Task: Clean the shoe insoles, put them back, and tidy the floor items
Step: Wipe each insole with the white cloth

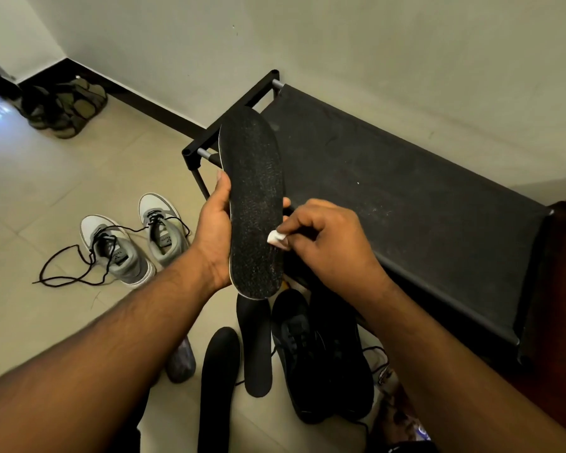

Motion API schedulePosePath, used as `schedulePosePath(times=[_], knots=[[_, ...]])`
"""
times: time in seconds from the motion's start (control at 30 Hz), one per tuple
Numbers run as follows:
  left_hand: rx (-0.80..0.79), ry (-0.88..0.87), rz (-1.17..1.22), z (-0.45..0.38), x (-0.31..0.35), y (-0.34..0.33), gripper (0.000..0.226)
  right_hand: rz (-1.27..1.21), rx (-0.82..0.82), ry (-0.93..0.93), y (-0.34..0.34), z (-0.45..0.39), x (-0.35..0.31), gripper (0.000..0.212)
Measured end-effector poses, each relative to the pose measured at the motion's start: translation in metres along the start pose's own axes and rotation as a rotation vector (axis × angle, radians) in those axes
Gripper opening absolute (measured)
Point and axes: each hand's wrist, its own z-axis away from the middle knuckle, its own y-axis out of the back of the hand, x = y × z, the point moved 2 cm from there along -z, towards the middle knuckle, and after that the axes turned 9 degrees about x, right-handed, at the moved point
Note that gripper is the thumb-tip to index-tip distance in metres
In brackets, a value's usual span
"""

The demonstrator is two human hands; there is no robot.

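My left hand (pixel 214 230) was wrapped round the middle of a black insole (pixel 254 204), thumb along its left edge and fingertips showing past the right edge, holding it up with the toe pointing away from me, over the near end of the black shoe rack (pixel 406 197). My right hand (pixel 324 237) had its fingers curled together, pinching a small white wad (pixel 276 238), a tissue or wipe as far as I could tell, against the insole's right edge about halfway down. The insole's face was speckled with pale dust.

I judged the insole light, thin and bendy, with a rough fabric top that would not slip; a grip across the waist, as I had it, seemed best, since holding it by the toe or heel would let it flop under the wiping pressure. The wad looked soft and likely to shred if rubbed hard.

Below my hands, two more dark insoles (pixel 242 351) lay on the tiled floor (pixel 62 191) beside a pair of black shoes (pixel 321 358). A pair of grey sneakers (pixel 134 238) stood to the left with black laces trailing loose. Green sandals (pixel 69 106) sat in the far corner by the wall. I reckoned the cleaning was under way, with nothing yet put back.
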Motion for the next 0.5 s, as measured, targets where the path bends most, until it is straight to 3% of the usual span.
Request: schedulePosePath(times=[0.1,0.23,0.33,0.43,0.5], knots=[[0.006,-0.030,0.018,0.000,0.005,0.000,0.083,-0.039,-0.059,0.063,-0.002,0.002,-0.002,0.009],[0.083,-0.085,0.008,-0.001,0.010,0.006,0.083,-0.095,-0.455,0.026,-0.007,0.007,-0.012,0.010],[0.099,-0.105,-0.001,-0.001,0.011,0.009,0.085,-0.125,-0.625,-0.045,-0.003,0.007,-0.016,0.012],[0.108,-0.082,-0.007,-0.002,0.007,0.008,0.084,-0.142,-0.623,-0.114,0.002,0.005,-0.016,0.012],[0.069,-0.032,-0.003,-0.002,0.002,0.004,0.084,-0.103,-0.456,-0.110,0.003,0.003,-0.011,0.013]])
